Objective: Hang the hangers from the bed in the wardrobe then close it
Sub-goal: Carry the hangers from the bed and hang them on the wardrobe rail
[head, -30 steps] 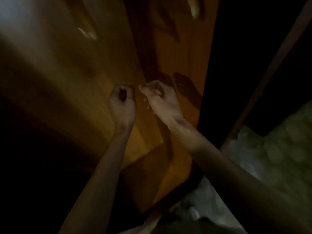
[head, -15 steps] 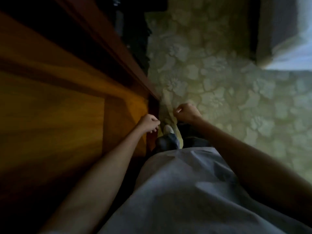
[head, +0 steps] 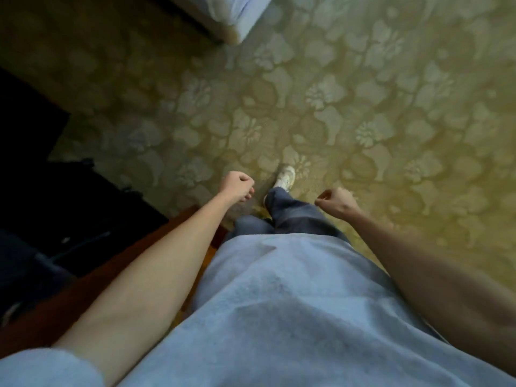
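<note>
I look straight down at the floor. My left hand (head: 237,185) is curled into a loose fist over the carpet, holding nothing. My right hand (head: 335,202) is also closed, empty, a little to the right of my leg. A corner of the bed (head: 237,12) with a pale blue sheet shows at the top edge. The wardrobe's reddish-brown wooden edge (head: 117,263) runs along the lower left, with its dark interior (head: 55,196) beyond it. No hangers are in view.
A patterned yellow-green carpet (head: 363,113) covers the floor between the wardrobe and the bed. My pale shirt, blue trousers and a white shoe (head: 286,177) fill the lower middle.
My view swung away from the wooden wardrobe door down and round to the carpet. Both hands left the door and dropped in front of my body, still closed.
</note>
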A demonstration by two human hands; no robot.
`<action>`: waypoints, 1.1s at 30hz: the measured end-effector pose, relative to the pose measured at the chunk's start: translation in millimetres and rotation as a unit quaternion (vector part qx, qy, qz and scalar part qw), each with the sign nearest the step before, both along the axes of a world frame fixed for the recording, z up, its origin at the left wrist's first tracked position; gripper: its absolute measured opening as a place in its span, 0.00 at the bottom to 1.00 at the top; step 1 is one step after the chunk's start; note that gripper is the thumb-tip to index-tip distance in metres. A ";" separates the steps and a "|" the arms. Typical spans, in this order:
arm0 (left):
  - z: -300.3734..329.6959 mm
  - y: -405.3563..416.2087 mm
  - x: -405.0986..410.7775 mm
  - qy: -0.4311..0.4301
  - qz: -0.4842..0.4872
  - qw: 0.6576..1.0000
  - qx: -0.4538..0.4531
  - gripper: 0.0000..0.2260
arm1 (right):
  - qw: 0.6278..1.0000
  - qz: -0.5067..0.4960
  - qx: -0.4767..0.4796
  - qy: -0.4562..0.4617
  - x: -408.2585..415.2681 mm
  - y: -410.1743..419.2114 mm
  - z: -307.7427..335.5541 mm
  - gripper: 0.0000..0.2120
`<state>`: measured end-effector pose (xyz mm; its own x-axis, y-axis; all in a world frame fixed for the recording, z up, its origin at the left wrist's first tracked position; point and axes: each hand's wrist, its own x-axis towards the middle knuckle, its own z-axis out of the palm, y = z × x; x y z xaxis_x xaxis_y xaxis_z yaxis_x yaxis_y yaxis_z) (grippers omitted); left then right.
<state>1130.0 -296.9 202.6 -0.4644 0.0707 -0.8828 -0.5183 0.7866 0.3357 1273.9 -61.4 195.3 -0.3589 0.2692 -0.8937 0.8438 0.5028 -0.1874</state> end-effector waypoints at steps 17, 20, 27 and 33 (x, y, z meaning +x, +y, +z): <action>-35.2 93.6 -304.9 -0.021 0.022 0.996 -0.086 0.07 | 0.987 0.009 -0.025 0.159 -398.7 154.2 -13.8 0.06; -27.5 143.2 -389.9 0.007 0.023 0.997 -0.077 0.08 | 0.991 0.021 -0.008 0.131 -461.9 201.4 -1.5 0.12; 0.5 326.3 -562.1 0.029 -0.072 0.997 -0.002 0.08 | 0.987 -0.083 0.074 0.118 -537.2 316.2 24.1 0.09; 4.8 505.5 -666.0 0.037 -0.133 0.989 0.059 0.07 | 0.976 -0.175 0.103 0.076 -566.1 447.7 19.2 0.04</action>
